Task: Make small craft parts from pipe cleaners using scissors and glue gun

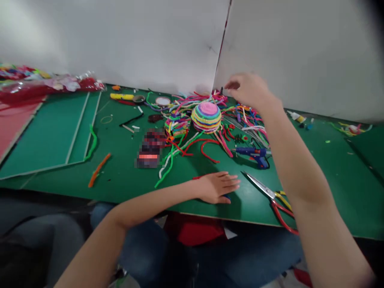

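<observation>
My hands, two, well apart: left hand (217, 188) low over the table (126, 178), fingers outstretched; right hand (250, 90) raised, whether holding anything I cannot tell. Striped dome (207, 117), one, among pipe cleaners (176, 127). Hazard: carelessly lowering my right arm (303, 164) could knock the scissors (271, 194).

We see a craft workshop: pipe cleaners (177, 132) near twelve o'clock, glue gun (253, 155) at three, scissors (271, 195) at four.
</observation>
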Available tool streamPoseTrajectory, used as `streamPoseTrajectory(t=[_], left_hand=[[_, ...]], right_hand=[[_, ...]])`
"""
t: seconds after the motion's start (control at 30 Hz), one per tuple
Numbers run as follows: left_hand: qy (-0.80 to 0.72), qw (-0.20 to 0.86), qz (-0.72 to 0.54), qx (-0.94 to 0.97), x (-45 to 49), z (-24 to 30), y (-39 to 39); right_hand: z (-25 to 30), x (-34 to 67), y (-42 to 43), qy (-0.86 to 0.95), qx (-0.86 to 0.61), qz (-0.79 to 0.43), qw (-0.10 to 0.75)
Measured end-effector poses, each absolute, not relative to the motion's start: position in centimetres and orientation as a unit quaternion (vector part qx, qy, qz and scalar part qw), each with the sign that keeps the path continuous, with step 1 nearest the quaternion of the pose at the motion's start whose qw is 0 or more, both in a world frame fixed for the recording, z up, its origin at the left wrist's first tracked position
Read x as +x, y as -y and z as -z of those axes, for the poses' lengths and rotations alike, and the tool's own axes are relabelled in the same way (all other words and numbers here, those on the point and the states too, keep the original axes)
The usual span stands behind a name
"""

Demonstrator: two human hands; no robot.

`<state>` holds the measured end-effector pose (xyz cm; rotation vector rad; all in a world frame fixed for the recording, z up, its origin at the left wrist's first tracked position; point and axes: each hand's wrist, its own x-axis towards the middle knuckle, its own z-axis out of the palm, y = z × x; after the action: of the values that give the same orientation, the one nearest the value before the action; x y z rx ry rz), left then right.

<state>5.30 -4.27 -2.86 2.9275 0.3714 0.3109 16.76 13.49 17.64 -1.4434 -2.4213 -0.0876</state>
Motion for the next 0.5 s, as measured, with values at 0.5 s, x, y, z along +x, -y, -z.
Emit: streamPoseTrajectory(t=[0.5], left_hand=[[-0.11,0.082,-0.193,0.972,5.4,3.2,3.9]], right_hand=[[-8.7,6.1,-30.2,0.879,-0.461,0.026,-0.121]])
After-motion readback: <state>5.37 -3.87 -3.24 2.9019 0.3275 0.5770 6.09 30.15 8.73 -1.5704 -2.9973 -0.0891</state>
